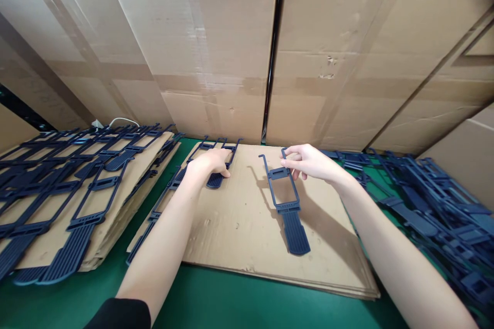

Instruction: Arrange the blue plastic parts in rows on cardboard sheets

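Observation:
My right hand [307, 163] pinches the upper side rail of a dark blue plastic frame with a ribbed paddle [296, 231]. This frame is tilted above the cardboard sheet and casts a shadow on it, paddle end toward me. At the sheet's back left, the fingers of my left hand [210, 163] curl over a second dark blue frame [214, 180], whose ribbed paddle shows below the hand. The thumb lies near its side rail, and my hand hides the frame's middle. More frames [164, 204] lie along the sheet's left edge, partly behind my left forearm.
The cardboard sheet [239, 247] lies stacked on others on a green table [216, 298]. To the left stands a stack of cardboard layers [111, 231] covered with similar frames. A loose heap of dark blue parts [436, 216] lies at right. Large cardboard boxes [224, 51] wall off the back.

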`<action>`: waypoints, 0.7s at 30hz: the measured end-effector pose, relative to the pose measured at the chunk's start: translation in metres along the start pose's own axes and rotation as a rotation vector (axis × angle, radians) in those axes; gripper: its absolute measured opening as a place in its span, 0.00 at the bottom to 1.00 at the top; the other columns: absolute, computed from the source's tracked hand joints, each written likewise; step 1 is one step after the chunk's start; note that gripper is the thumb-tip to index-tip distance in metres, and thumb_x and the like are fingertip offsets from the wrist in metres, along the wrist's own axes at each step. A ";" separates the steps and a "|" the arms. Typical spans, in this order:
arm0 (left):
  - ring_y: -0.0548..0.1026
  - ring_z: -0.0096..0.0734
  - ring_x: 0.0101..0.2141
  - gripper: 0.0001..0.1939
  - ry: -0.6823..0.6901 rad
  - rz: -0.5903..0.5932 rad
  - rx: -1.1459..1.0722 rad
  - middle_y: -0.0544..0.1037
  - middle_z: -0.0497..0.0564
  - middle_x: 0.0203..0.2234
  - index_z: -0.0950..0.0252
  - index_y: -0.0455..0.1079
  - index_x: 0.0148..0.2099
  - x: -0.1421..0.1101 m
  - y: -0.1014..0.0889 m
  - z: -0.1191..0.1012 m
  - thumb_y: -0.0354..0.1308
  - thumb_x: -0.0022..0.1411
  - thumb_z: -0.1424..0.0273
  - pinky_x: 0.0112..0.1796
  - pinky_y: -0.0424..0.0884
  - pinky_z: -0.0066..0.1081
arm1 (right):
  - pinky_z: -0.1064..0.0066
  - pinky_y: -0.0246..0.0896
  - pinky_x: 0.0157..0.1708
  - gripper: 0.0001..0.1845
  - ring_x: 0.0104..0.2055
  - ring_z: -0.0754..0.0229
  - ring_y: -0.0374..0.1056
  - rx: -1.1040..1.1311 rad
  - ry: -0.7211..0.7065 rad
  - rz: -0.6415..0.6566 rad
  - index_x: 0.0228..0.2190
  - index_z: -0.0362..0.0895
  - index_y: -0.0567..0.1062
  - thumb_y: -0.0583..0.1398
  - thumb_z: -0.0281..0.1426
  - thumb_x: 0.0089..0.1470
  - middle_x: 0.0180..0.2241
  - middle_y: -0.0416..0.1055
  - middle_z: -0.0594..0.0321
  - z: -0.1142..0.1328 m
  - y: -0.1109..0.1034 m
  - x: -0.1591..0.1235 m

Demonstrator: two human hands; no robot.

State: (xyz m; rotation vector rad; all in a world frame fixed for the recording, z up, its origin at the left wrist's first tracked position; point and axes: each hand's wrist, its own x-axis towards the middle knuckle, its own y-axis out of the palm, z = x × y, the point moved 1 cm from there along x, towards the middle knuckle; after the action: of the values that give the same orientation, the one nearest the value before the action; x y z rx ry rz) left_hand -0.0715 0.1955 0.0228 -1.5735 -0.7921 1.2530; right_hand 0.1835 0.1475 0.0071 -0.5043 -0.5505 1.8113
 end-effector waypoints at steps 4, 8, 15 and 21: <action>0.65 0.49 0.55 0.37 0.012 -0.036 0.013 0.65 0.64 0.56 0.68 0.57 0.62 -0.001 0.001 -0.002 0.63 0.50 0.67 0.51 0.62 0.38 | 0.76 0.61 0.15 0.19 0.18 0.62 0.67 0.055 0.024 -0.020 0.38 0.38 0.71 0.63 0.40 0.50 0.18 0.71 0.58 0.003 0.002 -0.001; 0.53 0.58 0.60 0.33 0.061 -0.223 0.029 0.57 0.61 0.61 0.64 0.60 0.61 -0.006 -0.002 -0.008 0.60 0.54 0.62 0.55 0.52 0.50 | 0.77 0.61 0.16 0.17 0.18 0.64 0.66 0.185 0.021 -0.032 0.39 0.36 0.69 0.63 0.35 0.51 0.17 0.69 0.60 0.011 0.003 -0.004; 0.73 0.32 0.45 0.20 0.384 -0.480 -0.237 0.73 0.51 0.50 0.65 0.66 0.56 -0.017 -0.007 -0.036 0.48 0.64 0.65 0.48 0.65 0.28 | 0.76 0.65 0.20 0.19 0.19 0.65 0.67 0.355 -0.061 -0.138 0.37 0.37 0.70 0.64 0.38 0.49 0.19 0.69 0.61 0.017 0.002 -0.005; 0.75 0.33 0.37 0.17 0.314 -0.668 -0.322 0.78 0.51 0.37 0.64 0.70 0.52 -0.026 -0.007 -0.055 0.51 0.62 0.68 0.39 0.68 0.30 | 0.74 0.66 0.21 0.21 0.20 0.64 0.68 0.483 -0.083 -0.211 0.35 0.38 0.70 0.66 0.40 0.45 0.20 0.70 0.61 0.016 0.004 -0.003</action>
State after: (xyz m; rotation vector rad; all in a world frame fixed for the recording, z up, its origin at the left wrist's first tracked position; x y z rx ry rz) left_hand -0.0256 0.1598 0.0401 -1.5109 -1.2187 0.4001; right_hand 0.1722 0.1421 0.0176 -0.0390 -0.1970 1.6899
